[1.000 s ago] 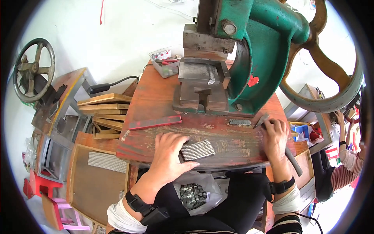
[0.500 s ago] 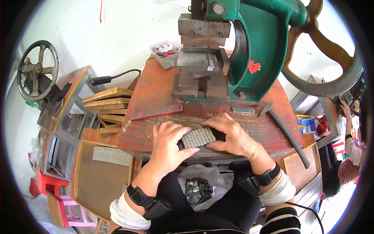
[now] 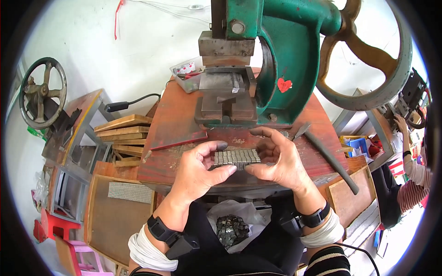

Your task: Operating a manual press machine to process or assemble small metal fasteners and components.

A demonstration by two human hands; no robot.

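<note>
Over the near part of the red-brown table, a block of small silvery metal pieces in tight rows [image 3: 237, 157] lies between my hands. My left hand [image 3: 198, 168] grips its left end, thumb along the near edge and forefinger at the far corner. At the right end, my right hand [image 3: 283, 161] has its thumb against the near edge and some fingers curled by the side; its forefinger is raised off the block. Beyond the hands stands a green hand press [image 3: 294, 69] with a steel die bed [image 3: 228, 108]. Below, a white bag [image 3: 251, 221] of loose metal pieces [image 3: 231, 230] sits between my legs.
A hammer [image 3: 331, 158] lies at the table's right. A red bar [image 3: 179, 140] lies at the left. Wooden trays flank me; the left tray [image 3: 117, 221] bears a sheet of metal pieces [image 3: 130, 192]. A plastic box [image 3: 189, 85] stands behind. Another person's arm [image 3: 405, 142] shows far right.
The block has tilted, so its near edge shows more. My right forefinger has lifted away from it. The short metal strip by the hammer no longer shows. The whole view has shifted slightly.
</note>
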